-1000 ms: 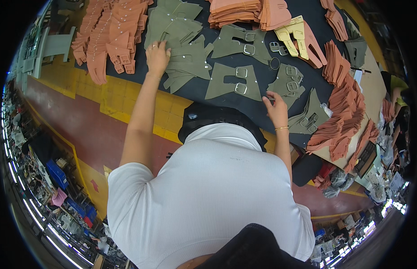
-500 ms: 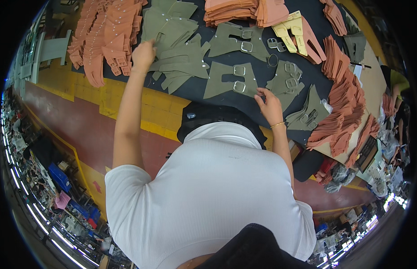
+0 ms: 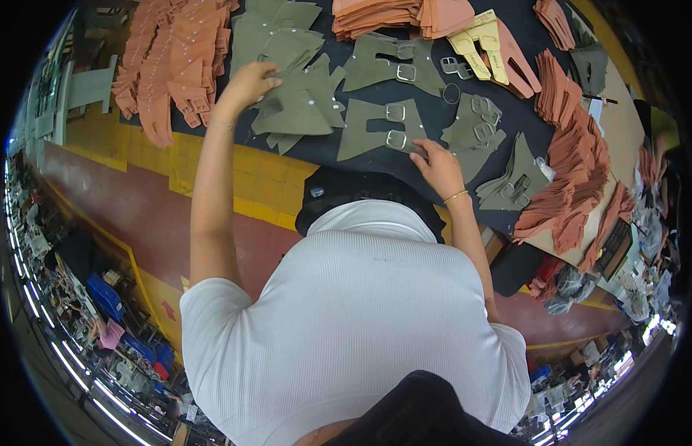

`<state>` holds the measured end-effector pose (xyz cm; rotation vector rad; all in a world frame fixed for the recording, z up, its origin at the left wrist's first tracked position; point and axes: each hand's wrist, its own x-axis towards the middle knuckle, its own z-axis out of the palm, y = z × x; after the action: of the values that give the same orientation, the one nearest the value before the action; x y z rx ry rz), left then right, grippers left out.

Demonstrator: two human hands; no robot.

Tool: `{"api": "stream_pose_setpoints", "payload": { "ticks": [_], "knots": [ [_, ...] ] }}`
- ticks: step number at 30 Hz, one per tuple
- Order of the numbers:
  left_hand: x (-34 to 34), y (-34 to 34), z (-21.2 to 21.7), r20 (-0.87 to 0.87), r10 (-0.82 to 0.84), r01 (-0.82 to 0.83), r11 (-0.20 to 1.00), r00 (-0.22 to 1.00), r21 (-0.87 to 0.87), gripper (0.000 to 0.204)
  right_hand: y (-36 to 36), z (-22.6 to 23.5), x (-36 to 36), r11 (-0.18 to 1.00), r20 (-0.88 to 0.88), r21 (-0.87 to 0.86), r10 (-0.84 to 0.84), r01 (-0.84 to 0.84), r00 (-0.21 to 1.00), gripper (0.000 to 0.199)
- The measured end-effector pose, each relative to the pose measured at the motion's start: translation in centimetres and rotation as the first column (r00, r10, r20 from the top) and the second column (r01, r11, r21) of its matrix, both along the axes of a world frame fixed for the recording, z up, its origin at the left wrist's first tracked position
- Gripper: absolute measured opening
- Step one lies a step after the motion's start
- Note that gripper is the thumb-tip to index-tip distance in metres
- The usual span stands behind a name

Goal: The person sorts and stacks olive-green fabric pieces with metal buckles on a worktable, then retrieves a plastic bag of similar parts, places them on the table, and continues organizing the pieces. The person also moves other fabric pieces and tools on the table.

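My left hand [image 3: 249,82] reaches far out to a pile of olive green cut pieces [image 3: 297,111] on the dark table [image 3: 435,82]. Its fingers curl over the pile's upper left edge, and I cannot make out whether they pinch a piece. My right hand [image 3: 439,167], with a thin gold bracelet on the wrist, lies flat with fingers apart. Its fingertips touch the lower right edge of an olive piece with two metal buckles [image 3: 379,126]. A dark cap [image 3: 361,197] and a white ribbed shirt [image 3: 353,320] hide the table's near edge.
More olive buckled pieces [image 3: 390,63] lie further out and to the right [image 3: 476,130]. Rust-orange cut pieces are heaped at the left [image 3: 175,59], at the top [image 3: 394,15] and along the right side [image 3: 576,171]. A yellow piece [image 3: 483,41] sits at the top right. Yellow and red floor [image 3: 137,208] lies below.
My left hand has shifted along the olive pile's upper left edge and now curls over it. My right hand has stayed by the buckled piece.
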<state>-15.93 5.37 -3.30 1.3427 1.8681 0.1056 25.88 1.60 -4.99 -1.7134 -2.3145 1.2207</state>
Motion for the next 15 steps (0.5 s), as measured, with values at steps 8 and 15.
{"api": "stream_pose_setpoints", "payload": {
  "ticks": [8, 15],
  "knots": [
    [4.6, -0.4, -8.3, -0.344, -0.267, 0.406, 0.8, 0.9, 0.441, 0.054, -1.1, -0.3, 1.3, 0.999, 0.028, 0.025, -0.036, 0.036, 0.999, 0.031],
    [7.7, -5.2, -11.6, -0.502, -0.525, 0.678, 0.712, 0.687, 0.183, 0.073, -0.7, -0.1, 0.2, 1.0, 0.009, 0.026, -0.004, 0.004, 1.0, 0.029]
  ]
}}
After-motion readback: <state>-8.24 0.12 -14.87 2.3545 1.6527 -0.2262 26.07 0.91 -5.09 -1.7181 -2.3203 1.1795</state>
